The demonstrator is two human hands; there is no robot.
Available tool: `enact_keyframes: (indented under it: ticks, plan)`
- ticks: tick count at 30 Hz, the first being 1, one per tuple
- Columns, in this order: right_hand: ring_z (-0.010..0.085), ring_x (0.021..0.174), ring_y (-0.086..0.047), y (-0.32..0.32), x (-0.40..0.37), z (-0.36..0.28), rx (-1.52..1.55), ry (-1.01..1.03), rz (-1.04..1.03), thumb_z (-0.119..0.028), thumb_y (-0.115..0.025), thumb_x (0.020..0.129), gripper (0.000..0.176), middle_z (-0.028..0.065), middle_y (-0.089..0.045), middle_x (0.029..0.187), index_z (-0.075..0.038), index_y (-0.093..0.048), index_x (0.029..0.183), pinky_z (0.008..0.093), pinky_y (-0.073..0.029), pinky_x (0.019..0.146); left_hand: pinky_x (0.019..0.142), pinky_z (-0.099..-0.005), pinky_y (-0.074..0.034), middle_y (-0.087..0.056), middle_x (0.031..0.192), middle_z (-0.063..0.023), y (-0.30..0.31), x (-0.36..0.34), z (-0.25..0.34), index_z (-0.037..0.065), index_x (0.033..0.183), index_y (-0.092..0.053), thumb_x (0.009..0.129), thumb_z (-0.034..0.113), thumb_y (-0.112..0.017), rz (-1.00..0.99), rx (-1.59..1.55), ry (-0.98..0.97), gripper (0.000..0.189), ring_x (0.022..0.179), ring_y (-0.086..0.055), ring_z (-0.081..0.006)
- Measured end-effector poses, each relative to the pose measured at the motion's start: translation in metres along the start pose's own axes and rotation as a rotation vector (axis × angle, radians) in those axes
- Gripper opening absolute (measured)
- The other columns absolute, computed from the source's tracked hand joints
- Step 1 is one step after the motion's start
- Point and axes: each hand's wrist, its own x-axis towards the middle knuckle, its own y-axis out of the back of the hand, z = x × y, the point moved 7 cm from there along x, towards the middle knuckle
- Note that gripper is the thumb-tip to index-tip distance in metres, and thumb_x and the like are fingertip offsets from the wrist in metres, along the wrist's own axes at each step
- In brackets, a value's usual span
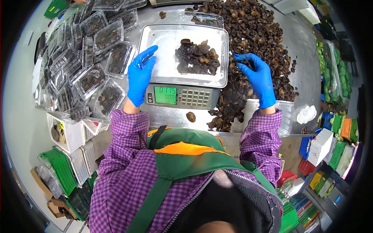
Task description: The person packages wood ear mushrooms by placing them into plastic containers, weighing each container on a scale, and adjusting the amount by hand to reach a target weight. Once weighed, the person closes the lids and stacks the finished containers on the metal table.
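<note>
A digital scale (179,95) stands on the metal table, its green display lit. On its pan lies an open clear plastic box (163,54) holding a heap of dark dried mushrooms (197,58). My left hand (140,75), in a blue glove, rests with fingers spread at the left edge of the box. My right hand (256,75), also gloved, pinches a dark mushroom piece (237,58) just right of the pan, over the big loose pile of dried mushrooms (252,35).
Several closed clear boxes (91,58) filled with mushrooms are stacked at the table's left. One stray mushroom (190,116) lies in front of the scale. A white crumpled bag (306,114) sits at the right edge. Crates and boxes stand on the floor around.
</note>
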Motion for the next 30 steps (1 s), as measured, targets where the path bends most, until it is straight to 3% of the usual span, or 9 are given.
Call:
enact_keyframes:
  ticks: [3,8,9,12,17,20,24,25,30]
  plan:
    - [0.0154,0.103,-0.063,-0.032,0.007,-0.020,0.129,0.076,-0.092,0.000,-0.066,0.084,0.024,0.0095,-0.067,0.112,0.001,-0.064,0.108,0.0289,-0.049,0.092,0.102,-0.0302,-0.042,-0.061,0.125,-0.0108,-0.006,0.000,-0.005,0.001,0.123,-0.060,0.091,0.004,-0.058,-0.021,-0.043,0.016,0.032,0.115,-0.057,-0.0178]
    - [0.0204,0.103,-0.064,-0.080,0.026,-0.032,-0.032,0.215,-0.150,-0.010,-0.072,0.081,0.040,0.0110,-0.067,0.110,-0.008,-0.063,0.120,0.0311,-0.050,0.091,0.103,-0.0305,-0.041,-0.061,0.126,-0.0113,-0.015,0.003,-0.010,0.000,0.124,-0.059,0.091,0.003,-0.057,-0.036,-0.059,0.026,0.033,0.116,-0.057,-0.0184]
    - [0.0213,0.102,-0.064,-0.085,0.031,-0.028,-0.074,0.307,-0.091,-0.007,-0.071,0.081,0.035,0.0106,-0.068,0.109,-0.006,-0.065,0.116,0.0315,-0.050,0.090,0.103,-0.0304,-0.041,-0.061,0.125,-0.0112,-0.016,0.004,-0.010,0.000,0.124,-0.059,0.092,0.003,-0.057,-0.033,-0.059,0.024,0.033,0.116,-0.057,-0.0185]
    - [0.0221,0.100,-0.065,-0.088,0.044,-0.008,0.026,0.278,-0.062,-0.005,-0.069,0.082,0.031,0.0109,-0.068,0.107,-0.005,-0.066,0.113,0.0320,-0.051,0.088,0.102,-0.0298,-0.042,-0.061,0.125,-0.0109,-0.014,0.004,-0.007,0.001,0.124,-0.060,0.092,0.003,-0.057,-0.013,-0.068,0.063,0.032,0.115,-0.057,-0.0178]
    - [0.0118,0.089,-0.065,-0.068,0.045,-0.006,0.145,0.209,-0.032,-0.002,-0.064,0.086,0.025,0.0061,-0.070,0.105,-0.006,-0.068,0.110,0.0257,-0.051,0.079,0.101,-0.0291,-0.042,-0.062,0.124,-0.0105,-0.006,0.010,-0.019,0.001,0.123,-0.061,0.092,0.004,-0.057,0.001,-0.054,0.066,0.031,0.114,-0.057,-0.0165]
    - [0.0111,0.088,-0.064,-0.050,0.040,-0.009,0.331,0.088,0.035,-0.003,-0.061,0.089,0.023,0.0050,-0.070,0.101,-0.003,-0.068,0.111,0.0251,-0.051,0.077,0.101,-0.0292,-0.041,-0.062,0.124,-0.0103,-0.008,0.011,-0.018,0.001,0.123,-0.061,0.093,0.006,-0.057,0.009,-0.044,0.088,0.031,0.114,-0.057,-0.0162]
    - [0.0112,0.086,-0.063,-0.020,0.034,-0.007,0.334,0.103,0.168,-0.006,-0.057,0.093,0.022,0.0050,-0.069,0.103,-0.002,-0.067,0.112,0.0236,-0.051,0.074,0.102,-0.0297,-0.041,-0.063,0.123,-0.0102,-0.015,0.015,-0.009,0.000,0.123,-0.061,0.093,0.008,-0.057,0.004,-0.065,0.066,0.031,0.113,-0.058,-0.0170]
    - [0.0115,0.088,-0.064,-0.012,0.030,0.002,0.288,-0.008,0.196,-0.005,-0.056,0.093,0.023,0.0056,-0.068,0.106,-0.001,-0.067,0.113,0.0237,-0.052,0.074,0.102,-0.0297,-0.041,-0.063,0.123,-0.0102,-0.015,0.017,-0.009,0.000,0.123,-0.061,0.093,0.008,-0.057,0.007,-0.063,0.069,0.031,0.113,-0.058,-0.0170]
    - [0.0134,0.095,-0.063,0.020,0.012,0.048,0.210,0.017,0.254,-0.004,-0.057,0.092,0.024,0.0074,-0.067,0.112,0.000,-0.065,0.115,0.0264,-0.051,0.085,0.106,-0.0346,-0.037,-0.050,0.138,-0.0112,-0.033,0.023,0.001,0.007,0.138,-0.048,0.089,0.012,-0.065,-0.100,0.026,0.066,0.052,0.126,-0.047,-0.0211]
